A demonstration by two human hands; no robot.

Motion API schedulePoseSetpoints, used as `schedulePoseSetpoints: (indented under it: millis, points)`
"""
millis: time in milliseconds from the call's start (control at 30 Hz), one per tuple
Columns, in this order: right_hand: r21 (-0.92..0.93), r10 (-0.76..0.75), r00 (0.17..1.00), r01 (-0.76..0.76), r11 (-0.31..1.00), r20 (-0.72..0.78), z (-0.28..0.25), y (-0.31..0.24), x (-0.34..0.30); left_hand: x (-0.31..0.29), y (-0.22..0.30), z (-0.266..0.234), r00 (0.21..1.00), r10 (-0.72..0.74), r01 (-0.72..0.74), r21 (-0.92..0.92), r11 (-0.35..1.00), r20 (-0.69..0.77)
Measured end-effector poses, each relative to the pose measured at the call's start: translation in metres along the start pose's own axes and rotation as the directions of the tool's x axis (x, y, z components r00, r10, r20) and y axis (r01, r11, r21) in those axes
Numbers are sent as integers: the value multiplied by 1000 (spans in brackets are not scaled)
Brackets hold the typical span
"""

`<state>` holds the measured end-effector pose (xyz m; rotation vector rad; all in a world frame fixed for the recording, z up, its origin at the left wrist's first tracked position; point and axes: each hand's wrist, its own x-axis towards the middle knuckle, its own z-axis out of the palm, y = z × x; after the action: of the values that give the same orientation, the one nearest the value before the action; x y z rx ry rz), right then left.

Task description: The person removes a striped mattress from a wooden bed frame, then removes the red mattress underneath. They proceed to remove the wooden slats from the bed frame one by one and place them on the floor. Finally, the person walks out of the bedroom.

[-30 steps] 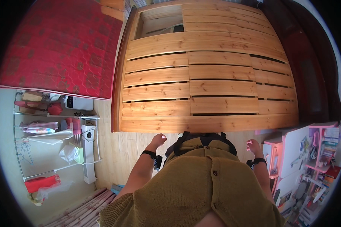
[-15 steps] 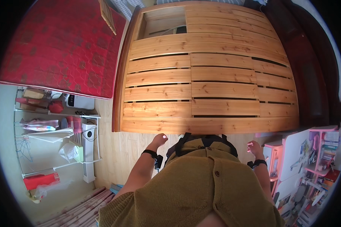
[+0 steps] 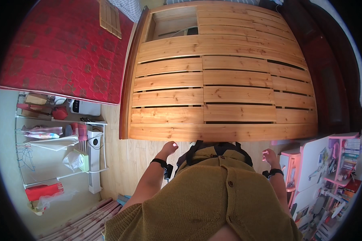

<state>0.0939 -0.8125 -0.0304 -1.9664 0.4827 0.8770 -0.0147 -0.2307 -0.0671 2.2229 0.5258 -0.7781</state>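
Note:
A bare wooden bed frame (image 3: 225,130) with slatted boards fills the upper middle of the view. One section at its far left end is uncovered, showing a cable inside. My left hand (image 3: 169,148) hangs just short of the near rail of the frame, fingers curled loosely, holding nothing. My right hand (image 3: 268,156) hovers lower on the right, also with nothing in it, close to a pink and white desk (image 3: 305,164). Each wrist carries a black band. My olive knitted top (image 3: 213,201) covers the lower middle.
A red quilted mattress (image 3: 64,52) leans at the left with a loose slat panel (image 3: 110,16) on it. A wire shelf rack (image 3: 56,132) with bottles, bags and a white heater stands at left. A dark wooden headboard (image 3: 330,80) runs along the right. Bookshelves are at lower right.
The view has shifted slightly; the bed frame sits a little lower and further right. Both hands stay near the foot rail with little movement.

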Motion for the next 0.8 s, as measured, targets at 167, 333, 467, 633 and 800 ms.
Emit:
schedulePoseSetpoints:
  millis: [167, 333, 467, 633, 800]
  points:
    - [34, 34, 999, -34, 999, 4, -1, 7, 3, -4, 1, 1, 999, -32, 32, -9, 999, 20]
    - [24, 2, 1000, -2, 1000, 7, -2, 11, 5, -5, 1, 4, 1000, -6, 5, -5, 1000, -6]
    - [44, 4, 1000, -4, 999, 0, -2, 11, 3, -6, 0, 6, 1000, -21, 21, -4, 1000, 4]
    - [23, -29, 1000, 29, 999, 9, -2, 12, 2, -9, 1, 8, 1000, -30, 30, -18, 999, 7]
    - [5, -22, 1000, 22, 1000, 15, -3, 15, 4, -11, 1, 10, 1000, -26, 26, -16, 1000, -10]
